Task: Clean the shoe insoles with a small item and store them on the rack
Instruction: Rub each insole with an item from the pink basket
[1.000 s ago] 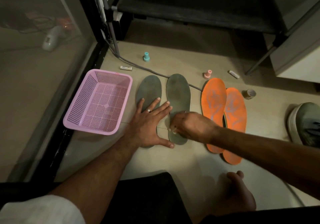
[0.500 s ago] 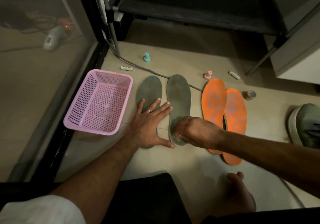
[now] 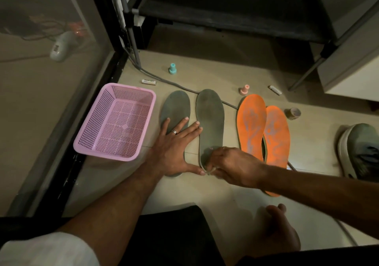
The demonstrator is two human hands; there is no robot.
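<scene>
My right hand (image 3: 233,166) has come down to the heel end of the right flat grey foam insole (image 3: 210,122); half a second ago it was a little higher on it. The grip is closed: the fingers pinch a small pale item (image 3: 211,171), too small to name, against the heel edge. I judge that one wiping stroke along this insole is finishing. My left hand (image 3: 176,148) has not moved: it lies flat with straight fingers on the left grey insole (image 3: 176,109), just beside the first. The two orange insoles (image 3: 264,136) wait to the right of it, untouched. The dark metal rack (image 3: 235,15) stands beyond its toe, so storing is not yet begun.
</scene>
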